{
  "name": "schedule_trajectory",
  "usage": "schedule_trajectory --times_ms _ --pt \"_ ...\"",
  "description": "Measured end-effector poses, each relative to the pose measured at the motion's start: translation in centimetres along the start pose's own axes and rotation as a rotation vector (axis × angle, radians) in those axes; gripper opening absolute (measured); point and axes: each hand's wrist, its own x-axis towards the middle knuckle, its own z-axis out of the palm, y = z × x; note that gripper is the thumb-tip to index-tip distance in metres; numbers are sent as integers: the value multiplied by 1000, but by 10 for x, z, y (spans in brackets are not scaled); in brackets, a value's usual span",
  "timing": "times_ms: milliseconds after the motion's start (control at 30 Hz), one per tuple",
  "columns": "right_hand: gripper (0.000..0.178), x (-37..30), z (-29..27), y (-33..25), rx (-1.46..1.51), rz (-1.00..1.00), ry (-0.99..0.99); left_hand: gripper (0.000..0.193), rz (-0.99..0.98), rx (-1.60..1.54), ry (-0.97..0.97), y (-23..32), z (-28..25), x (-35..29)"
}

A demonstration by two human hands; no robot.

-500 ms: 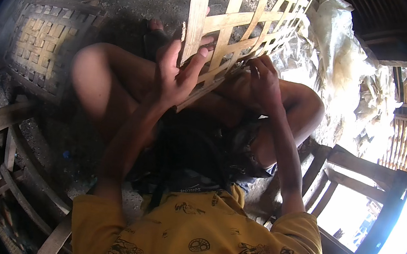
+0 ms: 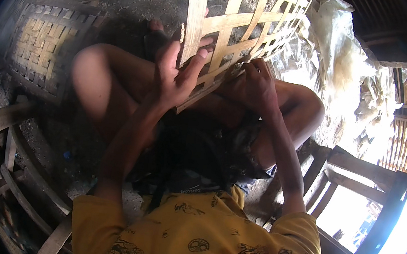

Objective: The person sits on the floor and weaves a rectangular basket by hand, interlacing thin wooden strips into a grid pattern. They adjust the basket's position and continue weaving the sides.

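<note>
A woven bamboo panel [image 2: 246, 25] of flat pale strips in an open lattice rests tilted over my knees. My left hand [image 2: 176, 74] grips its near left edge, fingers curled around a vertical strip. At the panel's lower edge my right hand [image 2: 252, 85] closes on the strip ends. My legs are bent beneath the panel, and a foot shows behind the left edge.
A finished woven bamboo mat [image 2: 43, 45] lies on the ground at the left. Curved wooden frame pieces [image 2: 7, 156] sit at the lower left. A dark wooden chair frame [image 2: 355, 192] stands at the right. Pale plastic sheeting [image 2: 340, 57] is heaped at the upper right.
Both hands stay on the panel's near edge; the left fingers have shifted slightly along the strip. The panel has barely moved.
</note>
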Motion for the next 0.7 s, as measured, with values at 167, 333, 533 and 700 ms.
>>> schedule_trajectory --times_ms 167,333,533,700 --pt "24 9 -19 -2 -72 83 39 55 -7 8 -52 -2 -4 -1" --pt "26 4 -2 5 -114 72 22 48 -42 -55 -13 -5 -5 -1" --pt "9 14 -14 -9 -144 145 29 31 -24 -25 39 -4 -2 0" --pt "10 6 -11 29 -28 264 32 59 -126 -25 -28 1 -5 -1"
